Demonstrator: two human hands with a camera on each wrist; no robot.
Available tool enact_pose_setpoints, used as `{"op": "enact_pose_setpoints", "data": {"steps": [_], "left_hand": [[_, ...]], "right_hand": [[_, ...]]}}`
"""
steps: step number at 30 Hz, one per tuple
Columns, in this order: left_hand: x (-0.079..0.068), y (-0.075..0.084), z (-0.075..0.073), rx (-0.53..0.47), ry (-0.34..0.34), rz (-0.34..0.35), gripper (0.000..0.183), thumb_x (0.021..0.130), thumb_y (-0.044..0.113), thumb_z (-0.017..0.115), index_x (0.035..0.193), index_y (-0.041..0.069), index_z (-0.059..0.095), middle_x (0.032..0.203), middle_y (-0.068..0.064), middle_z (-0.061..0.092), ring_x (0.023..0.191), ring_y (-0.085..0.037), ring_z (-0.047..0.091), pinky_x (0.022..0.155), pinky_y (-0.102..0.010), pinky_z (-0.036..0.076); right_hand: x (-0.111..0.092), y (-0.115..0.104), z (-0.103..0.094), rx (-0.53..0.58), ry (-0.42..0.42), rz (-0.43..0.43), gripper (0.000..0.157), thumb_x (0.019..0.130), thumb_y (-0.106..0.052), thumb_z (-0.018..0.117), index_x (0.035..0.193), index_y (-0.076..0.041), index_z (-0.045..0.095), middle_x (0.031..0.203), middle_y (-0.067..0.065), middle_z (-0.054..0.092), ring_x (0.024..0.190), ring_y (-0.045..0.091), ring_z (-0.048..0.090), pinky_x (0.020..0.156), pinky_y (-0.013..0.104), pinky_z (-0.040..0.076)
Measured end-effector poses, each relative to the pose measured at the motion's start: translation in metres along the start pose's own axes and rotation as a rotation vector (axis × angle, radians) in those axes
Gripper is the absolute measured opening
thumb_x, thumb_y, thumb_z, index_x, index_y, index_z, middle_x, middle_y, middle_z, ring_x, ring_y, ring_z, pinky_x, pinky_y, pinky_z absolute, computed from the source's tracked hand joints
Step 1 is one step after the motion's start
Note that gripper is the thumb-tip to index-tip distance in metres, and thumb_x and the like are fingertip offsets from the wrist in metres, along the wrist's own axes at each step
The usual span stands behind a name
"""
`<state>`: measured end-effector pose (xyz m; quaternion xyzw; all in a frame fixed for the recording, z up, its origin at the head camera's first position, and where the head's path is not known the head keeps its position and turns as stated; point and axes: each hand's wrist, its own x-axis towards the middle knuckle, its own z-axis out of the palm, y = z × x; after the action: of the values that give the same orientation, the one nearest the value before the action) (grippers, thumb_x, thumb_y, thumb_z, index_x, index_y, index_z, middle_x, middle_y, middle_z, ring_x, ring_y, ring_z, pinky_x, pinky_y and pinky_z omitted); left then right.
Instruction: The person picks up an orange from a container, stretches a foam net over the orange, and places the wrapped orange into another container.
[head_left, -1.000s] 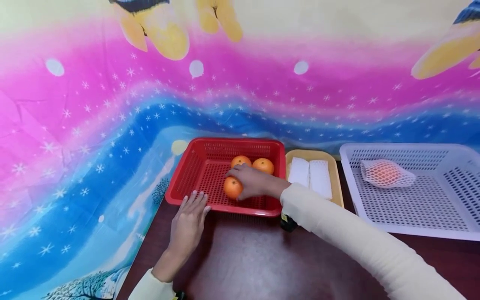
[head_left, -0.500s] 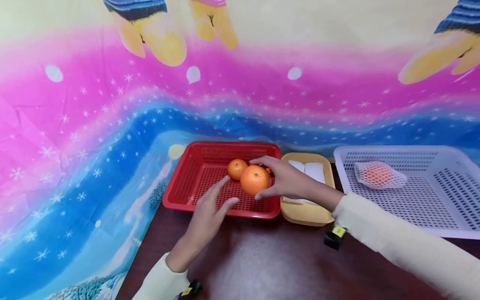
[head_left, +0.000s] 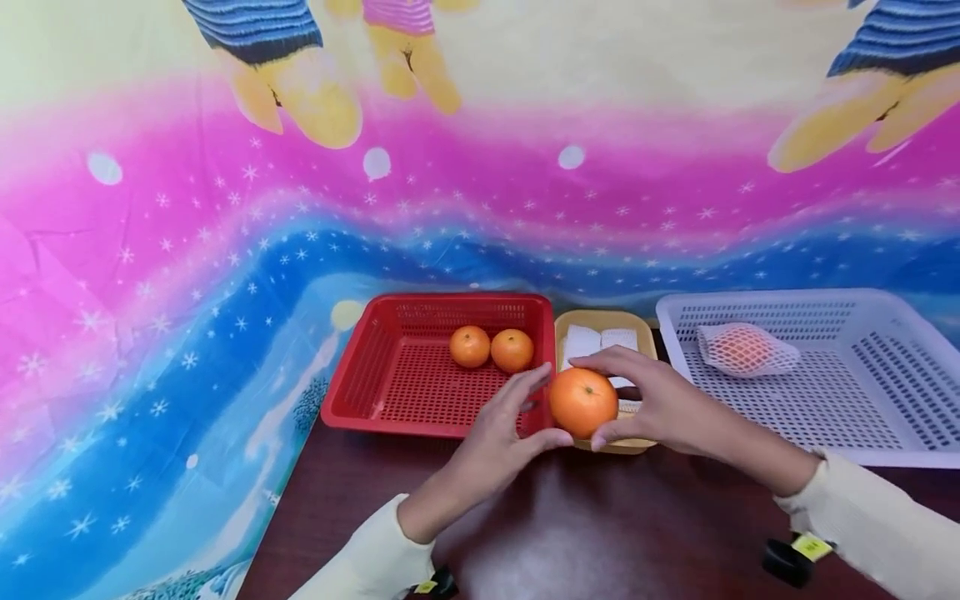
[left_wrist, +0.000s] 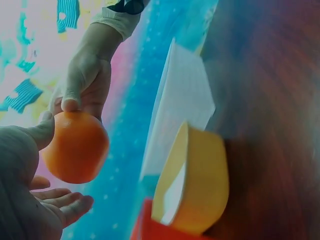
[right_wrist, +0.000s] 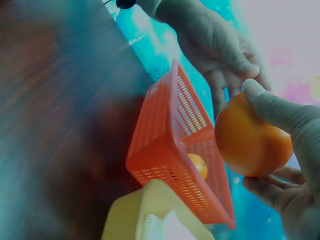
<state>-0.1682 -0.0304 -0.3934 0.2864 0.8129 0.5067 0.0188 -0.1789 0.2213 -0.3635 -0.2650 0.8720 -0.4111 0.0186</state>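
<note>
An orange (head_left: 583,403) is held up in front of the yellow tray (head_left: 642,327), above the table. My right hand (head_left: 671,406) grips it from the right; the right wrist view has the thumb across the top of the fruit (right_wrist: 252,137) and fingers beneath. From the other side my left hand (head_left: 491,437) comes close, thumb and fingers spread at the fruit's left side. In the left wrist view those fingers are extended, not curled round it. Two more oranges, one left (head_left: 469,346) and one right (head_left: 512,350), lie in the red basket (head_left: 405,379). White foam net sleeves (head_left: 581,340) lie in the tray, partly hidden.
The white basket (head_left: 840,404) on the right holds an orange in a foam net (head_left: 747,348). Red basket, tray and white basket stand side by side at the back of the dark table (head_left: 600,533), against a printed cloth backdrop (head_left: 480,192).
My right hand has lifted an orange out of the red basket and carried it right, in front of the tray. My left hand has left the basket's rim and followed rightward to the orange.
</note>
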Motion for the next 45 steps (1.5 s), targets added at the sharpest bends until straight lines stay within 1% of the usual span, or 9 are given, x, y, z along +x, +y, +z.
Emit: {"op": "enact_pose_setpoints", "data": {"steps": [3,10,15,17,20,27,33,40,45], "left_hand": [[0.001,0.001,0.014,-0.02,-0.041,0.021,0.076,0.089,0.036,0.077,0.155,0.021,0.043,0.149,0.001,0.052,0.13,-0.015,0.06,0.104,-0.029,0.054],[-0.005,-0.001,0.037,0.111,-0.074,0.141,0.076,0.087,0.035,0.08,0.152,0.016,0.046,0.145,0.001,0.056,0.129,-0.009,0.057,0.108,-0.026,0.049],[-0.014,-0.007,0.051,0.19,-0.072,0.211,0.08,0.084,0.033,0.084,0.151,0.012,0.045,0.145,-0.002,0.056,0.132,-0.011,0.055,0.111,-0.026,0.047],[-0.018,-0.009,0.057,0.226,-0.074,0.228,0.08,0.085,0.034,0.083,0.151,0.012,0.044,0.146,-0.002,0.054,0.132,-0.011,0.055,0.111,-0.025,0.047],[-0.025,-0.014,0.065,0.209,-0.094,0.222,0.079,0.087,0.031,0.082,0.152,0.011,0.041,0.145,-0.002,0.052,0.131,-0.009,0.055,0.109,-0.022,0.047],[-0.042,-0.03,0.084,0.226,-0.078,0.262,0.081,0.087,0.029,0.083,0.153,0.009,0.04,0.143,-0.003,0.05,0.129,-0.009,0.055,0.108,-0.022,0.047],[-0.049,-0.044,0.095,0.213,-0.096,0.211,0.077,0.087,0.03,0.083,0.149,0.009,0.042,0.143,-0.003,0.051,0.127,-0.009,0.056,0.107,-0.023,0.048],[-0.046,-0.058,0.103,0.228,-0.161,0.124,0.077,0.088,0.031,0.082,0.149,0.009,0.041,0.147,-0.001,0.053,0.132,-0.01,0.055,0.109,-0.024,0.047],[-0.046,-0.065,0.106,0.207,-0.185,0.086,0.077,0.089,0.033,0.081,0.151,0.011,0.041,0.148,0.0,0.053,0.133,-0.009,0.054,0.11,-0.025,0.047]], "right_hand": [[-0.016,0.001,0.002,0.006,0.015,0.025,0.089,0.066,-0.038,0.096,0.143,-0.015,0.057,0.136,0.004,0.061,0.122,0.028,0.061,0.093,0.043,0.06],[-0.044,0.006,0.014,0.025,0.044,0.018,0.076,0.065,-0.034,0.095,0.129,-0.015,0.057,0.127,0.003,0.064,0.116,0.031,0.067,0.084,0.031,0.062],[-0.059,0.016,0.025,0.081,0.055,-0.009,0.076,0.064,-0.025,0.096,0.129,-0.016,0.057,0.126,0.001,0.059,0.114,0.01,0.064,0.084,0.026,0.061],[-0.064,0.021,0.029,0.02,0.066,-0.038,0.077,0.063,-0.03,0.096,0.128,-0.017,0.057,0.124,-0.001,0.06,0.11,0.002,0.062,0.085,0.023,0.06],[-0.071,0.028,0.037,-0.078,0.084,-0.097,0.078,0.061,-0.037,0.095,0.127,-0.016,0.058,0.122,-0.002,0.062,0.107,0.001,0.062,0.086,0.021,0.058],[-0.085,0.046,0.058,-0.115,0.114,-0.166,0.083,0.057,-0.032,0.097,0.128,-0.014,0.059,0.12,-0.003,0.064,0.103,0.002,0.064,0.085,0.016,0.056],[-0.094,0.056,0.075,-0.205,0.161,-0.178,0.084,0.057,-0.036,0.097,0.13,-0.015,0.062,0.123,-0.002,0.063,0.107,0.006,0.061,0.09,0.01,0.049],[-0.098,0.067,0.086,-0.242,0.146,-0.092,0.079,0.064,-0.048,0.091,0.13,-0.015,0.063,0.12,-0.003,0.065,0.104,0.005,0.062,0.082,0.024,0.056],[-0.099,0.073,0.09,-0.267,0.142,-0.075,0.078,0.066,-0.052,0.089,0.13,-0.015,0.064,0.121,-0.003,0.066,0.106,0.009,0.063,0.085,0.025,0.056]]}}
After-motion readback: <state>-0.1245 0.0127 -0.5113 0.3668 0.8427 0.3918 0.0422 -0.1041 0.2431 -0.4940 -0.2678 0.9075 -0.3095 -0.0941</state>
